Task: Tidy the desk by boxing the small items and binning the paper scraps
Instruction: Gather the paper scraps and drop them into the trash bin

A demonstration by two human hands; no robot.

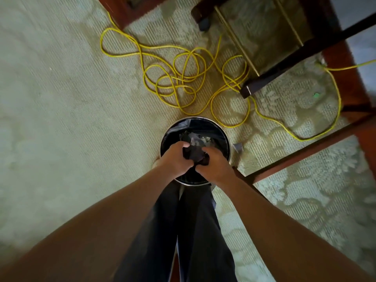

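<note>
- Far left there is only the pale patterned carpet (61, 98); nothing of the task lies there.
- The left hand (176, 157) is over the bin's mouth, with its fingers curled tight round the near-left side of a dark wad of paper scraps (193, 154).
- The wad sits between the two hands, just above the round bin (161, 148). More dark scraps (195, 137) already lie inside the bin on the black liner.
- The right hand (211, 166) clamps the other side of the wad, fingers bent in and knuckles up.
- I'd say this is the binning step, right at the drop. The next move is for both hands to let go together so that nothing spills over the rim.
- Just right of the bin a stray scrap (238, 147) lies on the carpet and will need picking up.
- Beyond, a yellow cable (183, 78) loops loosely toward a dark furniture leg (246, 92).
</note>
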